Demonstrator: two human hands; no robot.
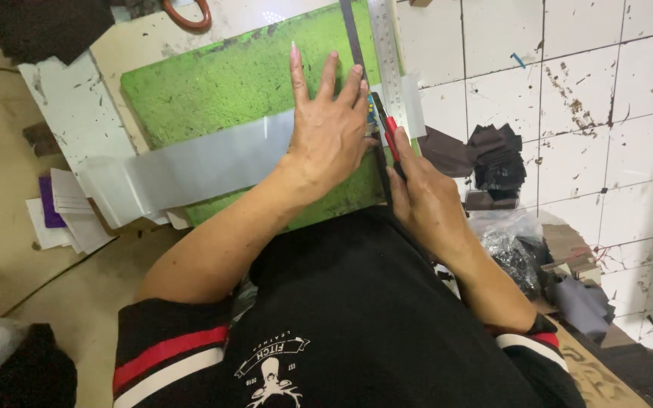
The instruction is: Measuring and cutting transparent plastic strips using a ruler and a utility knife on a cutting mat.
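The person's left hand (330, 136) lay flat with its fingers (297, 72) spread open, pressing on a grey strip of material (205, 162) that ran across a green cutting mat (221, 83). The fingertips reached up to a metal ruler (387, 53) lying lengthwise along the mat's right edge, with a dark narrow strip (351, 34) just beside it. The right hand (428, 200) was closed around a red-and-black utility knife (387, 132), its tip set against the ruler, just beside the left hand's little finger. To the right, on the white tiled floor (568, 60), sat a heap of dark cut pieces (493, 155), and nearer the person a clear plastic bag (512, 253) held more dark scraps.
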